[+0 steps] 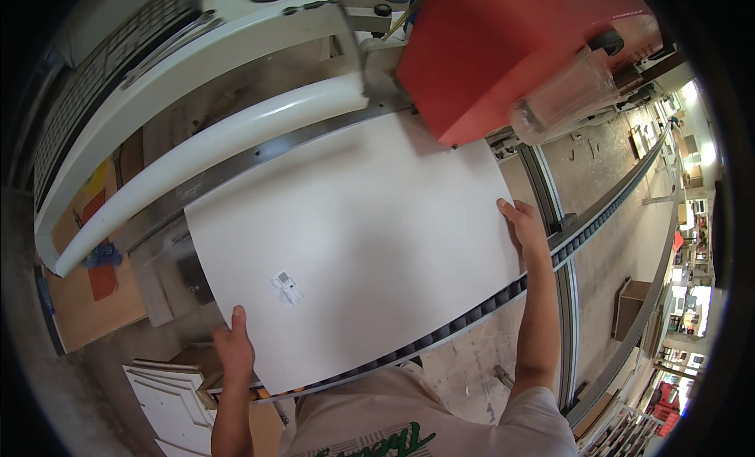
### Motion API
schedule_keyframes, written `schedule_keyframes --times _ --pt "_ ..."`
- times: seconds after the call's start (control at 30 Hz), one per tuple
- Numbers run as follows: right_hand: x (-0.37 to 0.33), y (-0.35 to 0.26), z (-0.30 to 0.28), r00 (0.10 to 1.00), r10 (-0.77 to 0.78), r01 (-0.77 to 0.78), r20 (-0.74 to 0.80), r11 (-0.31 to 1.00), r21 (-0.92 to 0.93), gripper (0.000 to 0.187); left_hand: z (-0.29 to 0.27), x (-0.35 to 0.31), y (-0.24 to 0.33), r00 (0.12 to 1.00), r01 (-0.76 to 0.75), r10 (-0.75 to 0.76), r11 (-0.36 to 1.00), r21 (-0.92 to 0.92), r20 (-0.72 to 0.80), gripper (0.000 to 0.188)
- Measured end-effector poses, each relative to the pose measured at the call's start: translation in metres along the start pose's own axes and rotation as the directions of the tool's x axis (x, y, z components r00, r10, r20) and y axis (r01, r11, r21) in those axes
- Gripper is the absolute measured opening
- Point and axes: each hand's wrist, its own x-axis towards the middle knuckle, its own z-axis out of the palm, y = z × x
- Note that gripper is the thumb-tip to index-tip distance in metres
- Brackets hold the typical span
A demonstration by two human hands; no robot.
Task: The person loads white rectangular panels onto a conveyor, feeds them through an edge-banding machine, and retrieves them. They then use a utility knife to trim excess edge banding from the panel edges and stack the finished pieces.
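Observation:
A large white panel (370, 221) lies flat in front of me, with a small printed label (285, 289) stuck near its left side. My left hand (233, 345) is at the panel's near left edge, thumb pointing up along it and the other fingers partly hidden. On the opposite edge, my right hand (522, 224) grips with the thumb near the top face and fingers around the side. The panel's far edge meets a metal machine bed (267, 149), and its far right corner sits beneath a red machine housing (511, 56).
A curved white guard bar (228, 162) runs along the far left. Under the panel's near edge passes a black roller rail (464, 321), continuing to the right. Several white boards (169, 402) stand at lower left. A clear plastic hood (566, 95) hangs beside the red housing.

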Motion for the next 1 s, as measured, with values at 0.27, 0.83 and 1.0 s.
schedule_keyframes --times 0.27,0.83,1.0 --pt "0.058 0.000 -0.086 0.998 -0.031 0.032 -0.049 0.999 0.023 0.044 0.095 -0.024 0.017 0.999 0.027 -0.026 0.999 0.041 -0.022 0.061" --pt "-0.072 0.072 0.018 0.657 -0.754 0.516 -0.026 0.474 -0.713 0.078 0.298 -0.057 0.084 0.966 -0.180 0.189 0.981 -0.066 0.176 0.078" --pt "-0.192 0.094 0.073 0.700 -0.708 0.614 0.092 0.532 -0.583 0.091 0.355 -0.070 0.108 0.947 -0.248 0.252 0.968 -0.046 0.197 0.083"
